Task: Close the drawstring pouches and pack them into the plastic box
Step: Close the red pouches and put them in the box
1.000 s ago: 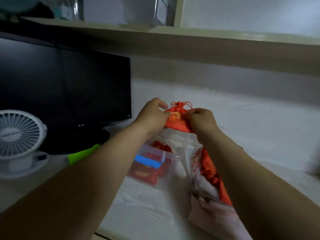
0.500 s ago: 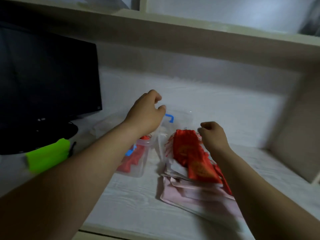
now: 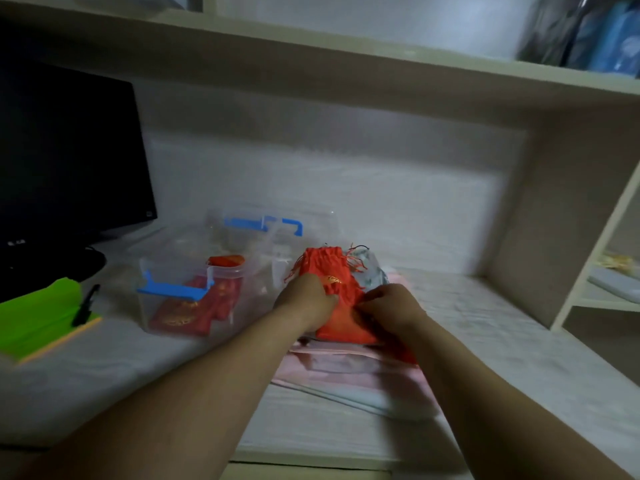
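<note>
A pale, wood-grained table [image 3: 485, 341] sits in a desk alcove, under a long shelf [image 3: 346, 53] and closed on the right by an upright side panel [image 3: 540, 209]. A black monitor [image 3: 69, 161] stands at the left, with a bright green pad [image 3: 38, 317] lying in front of it. The light is dim and the picture slightly blurred.

The clear plastic box [image 3: 152, 268] stands open on the table, left of centre, with a blue latch [image 3: 169, 289] across its near side. Several packed pouches [image 3: 180, 315] lie inside it. Its clear lid [image 3: 311, 220], with a blue handle, rests just behind.

To the right of the box, the red pouch [image 3: 332, 271] lies on a pile of pink and clear packets [image 3: 346, 372]. It is orange-red cloth with a small gold motif near the middle. Its neck is gathered at the far end, and fringed cord ends stick out on both sides.

The left hand [image 3: 306, 299] grips the pouch's left edge, fingers curled down onto the cloth. The right hand [image 3: 391, 306] has its fingers bent and pinches the lower right edge.
</note>
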